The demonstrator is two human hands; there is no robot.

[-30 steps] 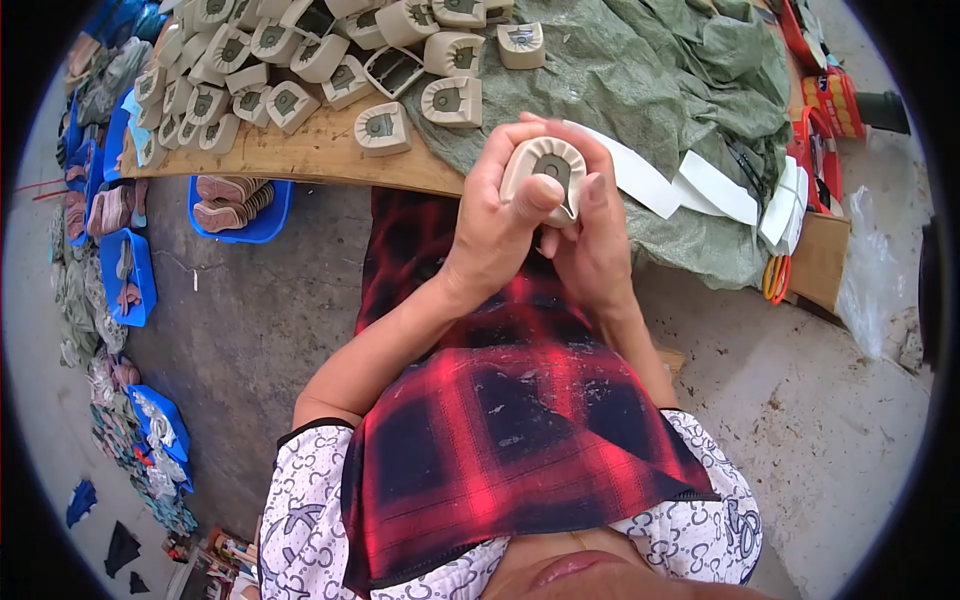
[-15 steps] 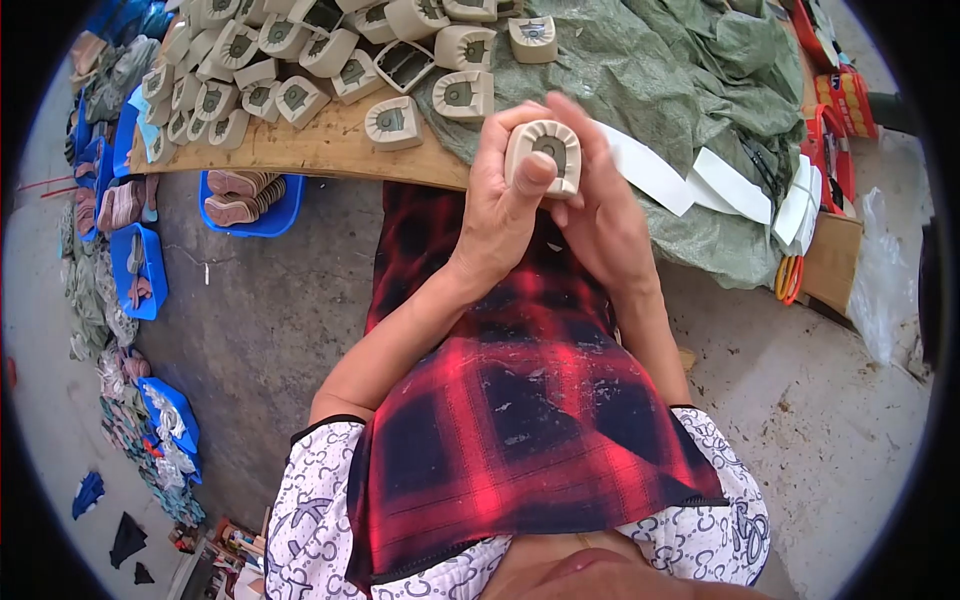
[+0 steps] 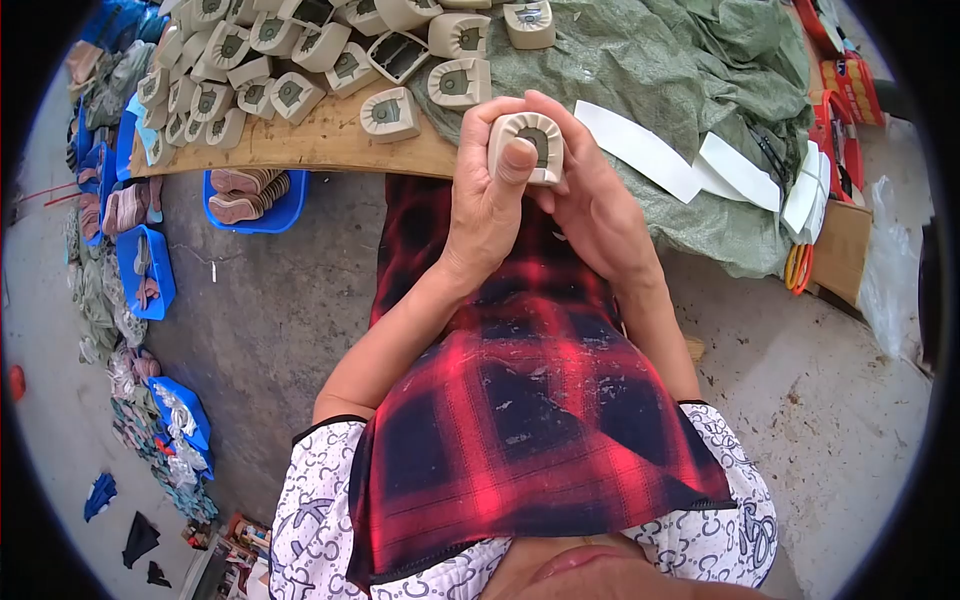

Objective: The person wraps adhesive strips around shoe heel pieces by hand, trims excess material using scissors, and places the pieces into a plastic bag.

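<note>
A beige shoe heel (image 3: pixel 548 150), wrapped in material with a pleated rim around a grey-green centre, sits between my two hands at the table's front edge. My left hand (image 3: pixel 483 190) grips it from the left, its thumb pressed over the top face. Cupped around the right and far sides is my right hand (image 3: pixel 606 200), palm in against the heel. The underside of the heel and some fingertips are hidden. Nearest on the table, just left of my hands, stand two similar heels, one on bare wood (image 3: pixel 389 115) and one at the sheet's edge (image 3: pixel 459 83).
Many more beige heels (image 3: pixel 300 95) crowd the wooden table (image 3: pixel 330 140) at the left. A green woven sheet (image 3: pixel 640 60) covers its right part, with white strips (image 3: pixel 640 150) and scissors (image 3: pixel 768 150). Below stands a blue basket (image 3: pixel 285 210) of pink shoe parts.
My right fingers, blurred and lifted at the far side before, now lie closed against the heel. The heel and both hands sit slightly further left in view.
</note>
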